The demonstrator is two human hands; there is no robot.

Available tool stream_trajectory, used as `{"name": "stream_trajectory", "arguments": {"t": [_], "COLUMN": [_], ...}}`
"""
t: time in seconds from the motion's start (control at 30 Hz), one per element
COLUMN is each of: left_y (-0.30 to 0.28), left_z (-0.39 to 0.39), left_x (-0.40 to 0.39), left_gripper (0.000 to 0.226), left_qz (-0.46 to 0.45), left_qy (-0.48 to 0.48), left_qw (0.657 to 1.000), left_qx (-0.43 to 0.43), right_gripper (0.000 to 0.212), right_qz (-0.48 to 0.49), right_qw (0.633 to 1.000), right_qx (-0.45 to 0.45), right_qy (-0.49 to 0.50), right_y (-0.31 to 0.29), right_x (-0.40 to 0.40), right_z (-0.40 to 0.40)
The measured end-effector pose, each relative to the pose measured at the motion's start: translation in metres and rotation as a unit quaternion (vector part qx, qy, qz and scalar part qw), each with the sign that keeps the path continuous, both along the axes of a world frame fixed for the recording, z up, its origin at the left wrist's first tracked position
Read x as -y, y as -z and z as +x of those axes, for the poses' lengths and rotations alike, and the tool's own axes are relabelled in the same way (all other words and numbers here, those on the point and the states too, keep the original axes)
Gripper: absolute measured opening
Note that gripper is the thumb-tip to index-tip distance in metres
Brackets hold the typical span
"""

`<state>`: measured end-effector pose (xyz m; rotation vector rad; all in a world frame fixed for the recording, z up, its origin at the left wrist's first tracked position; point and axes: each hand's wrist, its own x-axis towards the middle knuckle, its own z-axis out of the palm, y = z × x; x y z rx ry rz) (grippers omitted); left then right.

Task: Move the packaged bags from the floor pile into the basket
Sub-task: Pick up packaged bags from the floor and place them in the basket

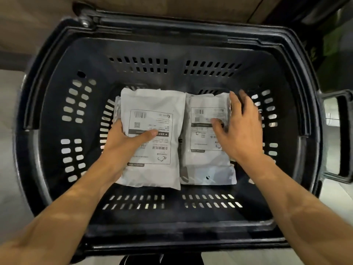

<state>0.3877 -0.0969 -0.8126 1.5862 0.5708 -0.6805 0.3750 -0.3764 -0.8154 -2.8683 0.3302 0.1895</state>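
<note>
Pale floor around a big black basket [298, 77]. Two grey bags inside, side by side, touching. Left hand [126, 142] gripping the left bag [152, 104]. Right hand [238, 127] loose over the right bag [206, 165], holding nothing. Floor pile out of sight, so unclear how many left.

Probably a stockroom or packing area. Shown by a black slotted shopping basket [57, 111], grey mailer bags [152, 115] bearing barcode labels, and brown cardboard [172, 6] beyond the rim.
</note>
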Motion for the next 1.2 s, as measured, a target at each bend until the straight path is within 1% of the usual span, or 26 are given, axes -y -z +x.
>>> {"name": "stream_trajectory", "arguments": {"t": [0.07, 0.17, 0.23, 0.3, 0.37, 0.43, 0.47, 0.53, 0.63, 0.7, 0.8, 0.87, 1.0, 1.1, 1.2], "left_y": [0.007, 0.021, 0.029, 0.03, 0.026, 0.016, 0.009, -0.007, -0.036, -0.064, -0.115, -0.156, -0.254, -0.341, -0.429], "left_z": [0.001, 0.004, 0.006, 0.007, 0.009, 0.01, 0.01, 0.012, 0.016, 0.02, 0.025, 0.027, 0.022, 0.015, -0.002], "left_x": [0.0, 0.001, 0.002, 0.008, 0.015, 0.017, 0.015, 0.01, 0.001, -0.002, -0.005, -0.009, -0.028, -0.048, -0.072], "left_gripper": [0.066, 0.069, 0.069, 0.072, 0.091, 0.108, 0.114, 0.115, 0.101, 0.093, 0.087, 0.086, 0.085, 0.084, 0.082], "left_qz": [0.023, 0.094, 0.149, 0.209, 0.278, 0.361, 0.39, 0.419, 0.407, 0.391, 0.383, 0.39, 0.446, 0.481, 0.518], "left_qy": [-0.003, -0.002, 0.021, 0.07, 0.141, 0.216, 0.242, 0.267, 0.289, 0.306, 0.339, 0.353, 0.356, 0.319, 0.257], "left_qw": [1.0, 0.995, 0.988, 0.975, 0.95, 0.907, 0.889, 0.866, 0.851, 0.836, 0.798, 0.77, 0.723, 0.707, 0.702], "left_qx": [-0.006, -0.015, -0.019, -0.012, -0.011, -0.004, 0.007, 0.051, 0.162, 0.233, 0.319, 0.362, 0.391, 0.408, 0.416], "right_gripper": [0.085, 0.094, 0.096, 0.096, 0.096, 0.098, 0.099, 0.101, 0.102, 0.101, 0.102, 0.105, 0.106, 0.105, 0.105], "right_qz": [-0.005, -0.007, -0.01, -0.005, -0.004, -0.006, -0.007, -0.01, -0.011, -0.001, 0.001, 0.003, -0.005, -0.01, 0.007], "right_qw": [0.999, 0.997, 0.997, 0.996, 0.996, 0.996, 0.996, 0.996, 0.995, 0.995, 0.994, 0.993, 0.989, 0.982, 0.972], "right_qx": [0.021, 0.033, 0.034, 0.043, 0.049, 0.042, 0.038, 0.03, 0.033, 0.035, 0.026, 0.022, 0.016, 0.025, 0.059], "right_qy": [-0.036, -0.063, -0.071, -0.077, -0.081, -0.081, -0.081, -0.08, -0.088, -0.094, -0.104, -0.117, -0.147, -0.185, -0.227], "right_y": [-0.011, -0.029, -0.04, -0.048, -0.054, -0.06, -0.064, -0.072, -0.09, -0.106, -0.142, -0.176, -0.269, -0.353, -0.441], "right_x": [-0.002, -0.006, -0.01, -0.014, -0.015, -0.016, -0.017, -0.019, -0.028, -0.035, -0.048, -0.056, -0.071, -0.083, -0.102], "right_z": [-0.003, -0.007, -0.007, -0.007, -0.004, -0.001, 0.0, -0.001, -0.005, -0.007, -0.007, -0.004, 0.005, 0.011, 0.011]}}
